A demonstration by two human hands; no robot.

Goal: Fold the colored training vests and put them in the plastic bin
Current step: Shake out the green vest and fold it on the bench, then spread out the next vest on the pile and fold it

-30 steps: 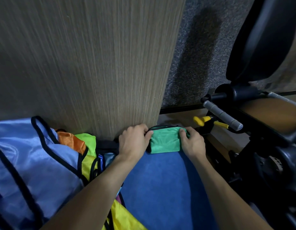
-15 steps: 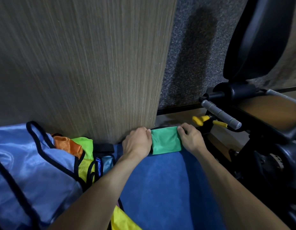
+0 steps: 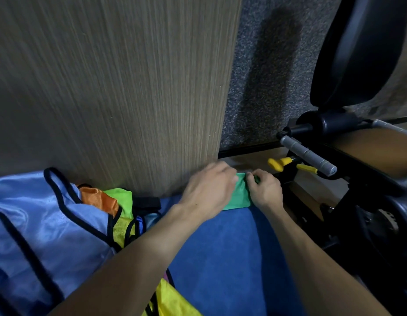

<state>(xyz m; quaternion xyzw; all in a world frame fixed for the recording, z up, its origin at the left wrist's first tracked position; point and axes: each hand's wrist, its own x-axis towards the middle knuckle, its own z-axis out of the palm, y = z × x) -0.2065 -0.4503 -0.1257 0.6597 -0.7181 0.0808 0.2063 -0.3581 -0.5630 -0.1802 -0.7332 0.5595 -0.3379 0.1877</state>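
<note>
Fingers: the right hand [image 3: 265,192] has its fingers [image 3: 251,177] curled and pinching the far right end of a small folded green fabric vest [image 3: 240,197]; the left hand [image 3: 207,192] lies over the vest's left part, blurred with motion, so I cannot tell whether it grips the cloth or only presses on it.
Green vest: folded down to a narrow strip, it lies on the blue cloth-covered surface [image 3: 232,258], at its far edge, near the foot of the wood-grain panel [image 3: 118,87].
Unfolded pile: to the left lies a loose light-blue vest with black trim [image 3: 38,224], with an orange vest [image 3: 97,199], a lime-green vest [image 3: 121,197] and a yellow vest [image 3: 173,299] showing beside and under it.
Plastic bin: not in view from where I stand.
Progress: I judge the task early; one vest is close to fully folded but not binned, and at least four more wait untouched.
Surroundings: black exercise equipment with a grey handle [image 3: 309,156] and yellow knobs [image 3: 277,164] stands to the right.
</note>
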